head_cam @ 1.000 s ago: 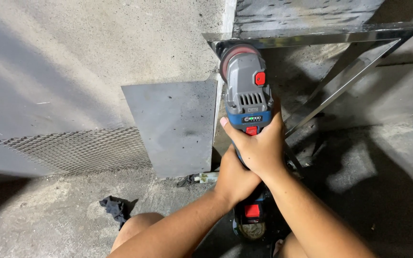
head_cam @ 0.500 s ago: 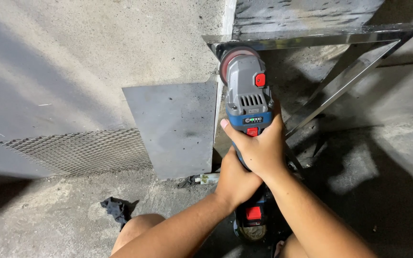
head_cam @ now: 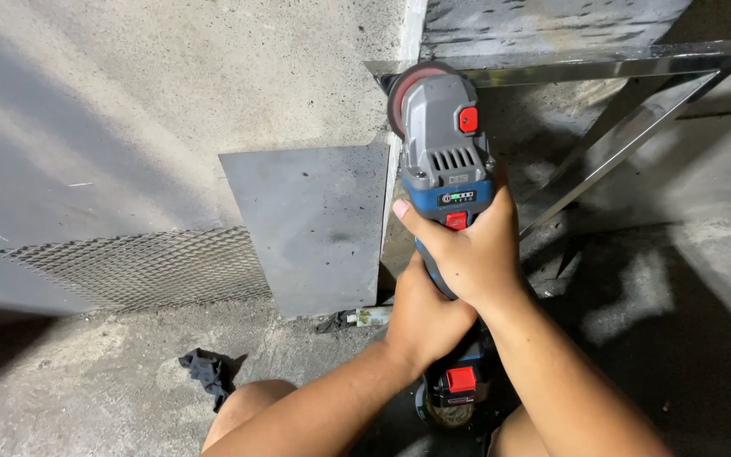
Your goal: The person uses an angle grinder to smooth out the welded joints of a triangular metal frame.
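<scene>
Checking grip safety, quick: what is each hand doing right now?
Left hand: closed around the angle grinder, low on its handle.
Right hand: closed around the grinder body, just ahead of the left.

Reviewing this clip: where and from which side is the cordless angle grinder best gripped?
Probably as shown: the angle grinder lies lengthwise away from the person, disc at the far end against the steel frame. Grip the narrow blue body behind the grey motor head, from the rear. The right hand wraps there; the left hand holds lower, above the battery. That keeps fingers off the disc.
</scene>
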